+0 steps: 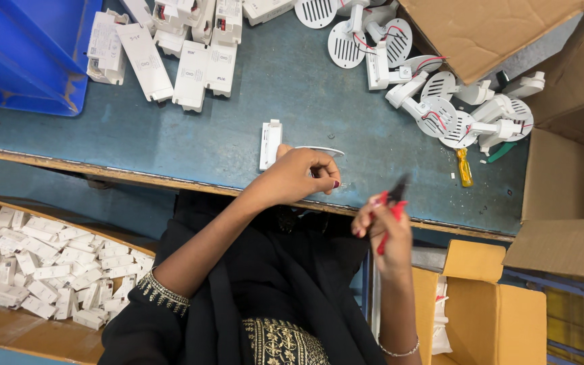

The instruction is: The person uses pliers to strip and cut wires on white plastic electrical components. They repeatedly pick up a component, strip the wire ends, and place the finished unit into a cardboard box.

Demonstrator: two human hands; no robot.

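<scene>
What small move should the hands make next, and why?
Probably bring the right hand with its red-handled cutter over to the white part that the left hand holds at the table edge. The tool hangs apart from that part, off the table, so it cannot work on it yet.

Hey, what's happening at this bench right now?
A person works at a blue-grey bench. The left hand pinches a thin white round plate at the bench edge, beside a small white rectangular module. The right hand holds a red-handled tool, blurred, just off the edge. More white modules and round white lamp fittings lie further back, and a cardboard box of small white parts stands below.
</scene>
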